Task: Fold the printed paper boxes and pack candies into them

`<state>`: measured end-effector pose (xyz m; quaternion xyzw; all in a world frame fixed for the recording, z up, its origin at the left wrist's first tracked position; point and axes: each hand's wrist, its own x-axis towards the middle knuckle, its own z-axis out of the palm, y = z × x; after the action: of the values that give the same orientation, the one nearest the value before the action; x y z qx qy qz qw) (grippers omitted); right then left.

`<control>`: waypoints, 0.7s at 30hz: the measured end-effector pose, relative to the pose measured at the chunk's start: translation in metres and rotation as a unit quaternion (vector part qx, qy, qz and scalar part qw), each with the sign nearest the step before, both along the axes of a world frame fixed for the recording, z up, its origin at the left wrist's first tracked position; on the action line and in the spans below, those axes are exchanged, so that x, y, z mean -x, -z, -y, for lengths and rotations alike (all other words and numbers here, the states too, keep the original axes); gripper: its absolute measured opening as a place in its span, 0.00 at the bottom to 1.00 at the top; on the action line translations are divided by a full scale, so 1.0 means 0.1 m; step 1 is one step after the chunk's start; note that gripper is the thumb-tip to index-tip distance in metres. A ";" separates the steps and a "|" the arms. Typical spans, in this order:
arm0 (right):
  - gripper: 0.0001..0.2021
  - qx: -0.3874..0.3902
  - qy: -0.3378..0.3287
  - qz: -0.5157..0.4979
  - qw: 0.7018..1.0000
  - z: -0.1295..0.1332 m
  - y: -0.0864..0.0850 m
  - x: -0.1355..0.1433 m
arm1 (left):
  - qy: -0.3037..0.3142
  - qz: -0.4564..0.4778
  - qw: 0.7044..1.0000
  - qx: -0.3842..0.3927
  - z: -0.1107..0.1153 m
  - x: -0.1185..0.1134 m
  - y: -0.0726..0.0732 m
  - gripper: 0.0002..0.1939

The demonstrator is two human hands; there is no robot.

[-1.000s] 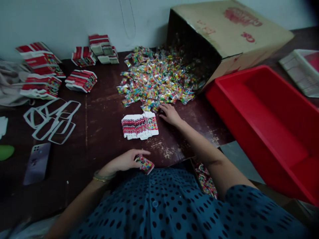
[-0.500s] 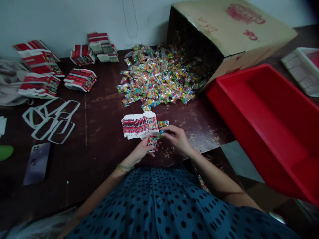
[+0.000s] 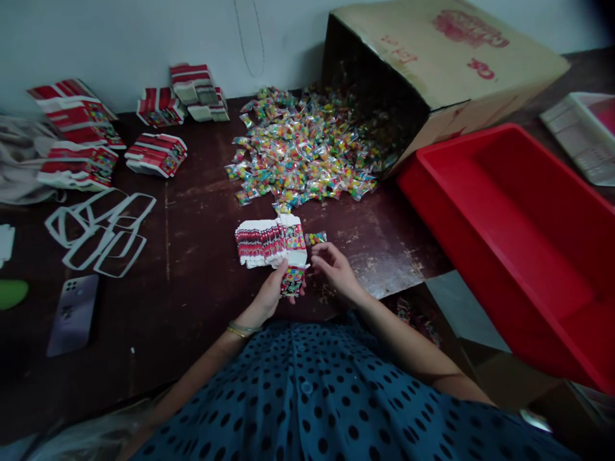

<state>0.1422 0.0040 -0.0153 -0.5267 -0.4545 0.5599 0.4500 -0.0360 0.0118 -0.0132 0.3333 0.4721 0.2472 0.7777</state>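
My left hand is closed around a small colourful candy box, held upright near the table's front edge with its top flaps raised. Just right of the box is my right hand, fingers curled but apart, with no object visible between them. A clear candy packet lies on the table just beyond my right fingertips. Behind the held box, a row of flattened candy boxes is fanned out, red, white and multicoloured. Farther back spreads a heap of candy packets.
A cardboard carton lies on its side behind the heap, more packets inside. The red tub stands at right. Bundles of flattened boxes, white paper bands and a phone are at left.
The candy packet my right hand held at the box opening is no longer visible in its fingers. That hand has drawn slightly back from the box, which my left hand still holds.
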 end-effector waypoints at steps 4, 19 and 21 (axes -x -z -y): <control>0.12 0.216 -0.093 -0.253 0.939 -0.03 0.05 -0.03 | -0.010 -0.011 1.000 0.002 -0.06 0.02 0.01 0.22; 0.11 -0.081 -0.212 0.023 0.974 -0.17 -0.21 -0.02 | 0.033 -0.046 0.995 -0.086 -0.11 0.03 -0.08 0.20; 0.12 -0.164 -0.228 0.069 0.957 -0.20 -0.26 -0.02 | 0.020 -0.036 0.997 -0.067 -0.15 0.02 -0.06 0.19</control>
<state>0.1447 0.0237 0.0112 -0.3654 -0.6779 0.5281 0.3579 -0.0384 0.0265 -0.0071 0.4027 0.4752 0.2510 0.7410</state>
